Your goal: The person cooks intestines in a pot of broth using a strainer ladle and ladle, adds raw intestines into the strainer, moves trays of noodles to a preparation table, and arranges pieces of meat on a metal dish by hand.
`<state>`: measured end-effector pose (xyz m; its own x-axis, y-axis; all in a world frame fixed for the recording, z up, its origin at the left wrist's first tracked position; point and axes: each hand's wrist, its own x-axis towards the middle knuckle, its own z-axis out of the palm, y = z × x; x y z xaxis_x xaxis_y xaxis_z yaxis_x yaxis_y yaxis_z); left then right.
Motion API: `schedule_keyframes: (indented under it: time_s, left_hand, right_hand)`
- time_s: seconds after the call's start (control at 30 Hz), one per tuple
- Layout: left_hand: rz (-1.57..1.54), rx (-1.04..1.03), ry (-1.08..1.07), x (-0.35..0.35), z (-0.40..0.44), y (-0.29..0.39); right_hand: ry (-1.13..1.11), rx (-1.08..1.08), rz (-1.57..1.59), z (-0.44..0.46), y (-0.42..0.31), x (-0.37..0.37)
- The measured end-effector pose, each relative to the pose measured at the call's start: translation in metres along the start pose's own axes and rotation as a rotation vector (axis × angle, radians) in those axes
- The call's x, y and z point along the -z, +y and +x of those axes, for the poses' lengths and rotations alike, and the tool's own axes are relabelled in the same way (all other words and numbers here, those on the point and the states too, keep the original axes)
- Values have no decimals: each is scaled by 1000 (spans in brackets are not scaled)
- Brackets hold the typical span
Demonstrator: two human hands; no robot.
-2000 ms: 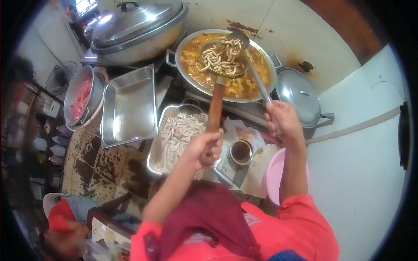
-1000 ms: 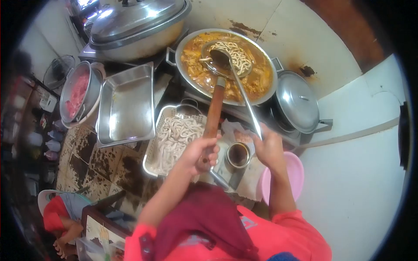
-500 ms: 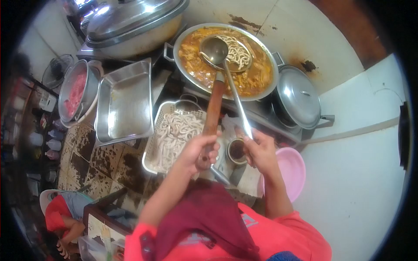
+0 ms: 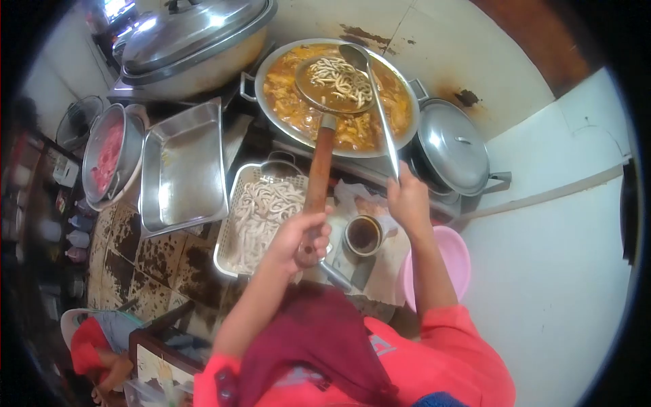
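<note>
My left hand (image 4: 302,237) is closed around the wooden handle of a skimmer (image 4: 319,173). Its round head lies in the orange-brown stew in a wide metal pot (image 4: 264,102) and carries pale, noodle-like strips (image 4: 339,78). In my right hand (image 4: 408,203) is the long shaft of a metal ladle (image 4: 382,122). The ladle's bowl is tilted over the far side of the skimmer head, near the strips; whether it touches them I cannot tell. Below the pot, a white perforated basket (image 4: 222,244) holds more pale strips, partly behind my left hand.
A steel tray (image 4: 183,163) and a metal pot with red contents (image 4: 106,152) sit on the left. Lidded pots stand at the back left (image 4: 196,41) and right (image 4: 453,142). Nearer are a dark-filled container (image 4: 363,236) and pink basin (image 4: 453,261). Another person (image 4: 102,353) is at lower left.
The ladle has moved from above the left of the skimmer head to its far right side, and its bowl has tilted. My right hand has risen; the whole view has shifted slightly.
</note>
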<state>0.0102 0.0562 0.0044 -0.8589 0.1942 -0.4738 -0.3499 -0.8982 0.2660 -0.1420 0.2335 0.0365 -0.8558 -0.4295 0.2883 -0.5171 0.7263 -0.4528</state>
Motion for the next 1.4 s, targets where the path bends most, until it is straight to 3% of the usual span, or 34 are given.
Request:
schedule_keyframes:
  time_s: [0.1,0.2,0.23,0.33,0.37,0.77,0.87,0.9,1.0,1.1,1.2,1.23,1.33,1.4]
  left_hand:
    - [9,-4,-2,1,0,0]
    - [20,-4,-2,1,0,3]
    - [27,-8,-5,0,0,4]
    - [45,-1,-1,-3,0,6]
    - [46,1,6,-3,0,7]
    - [-7,-21,-12,-5,-4,12]
    - [-81,-30,112,-22,-5,11]
    - [-117,-22,162,-26,-4,13]
    - [-109,10,-28,0,12,18]
    - [185,-89,-53,2,3,5]
    - [139,-54,-52,10,-16,-10]
    - [160,-74,-59,12,-17,-12]
    - [143,-84,-94,20,-12,-17]
    - [167,-96,-94,21,-11,-18]
  right_hand:
    - [-78,-43,-148,15,21,-13]
    - [-126,81,67,11,35,-32]
    - [-443,-459,591,15,11,-18]
    - [-504,-807,1533,34,13,16]
    - [-514,-884,1671,36,12,25]
    - [-255,-395,539,7,-51,83]
    - [108,3,332,4,-7,42]
    - [67,-100,218,4,-14,42]
    - [209,-62,-50,10,30,-11]
    - [214,41,-103,12,64,-30]
    - [-49,-400,445,9,53,-23]
    - [-158,-440,660,11,69,-29]
    - [-206,-503,1067,16,86,-33]
    - [-268,-569,1202,16,89,-36]
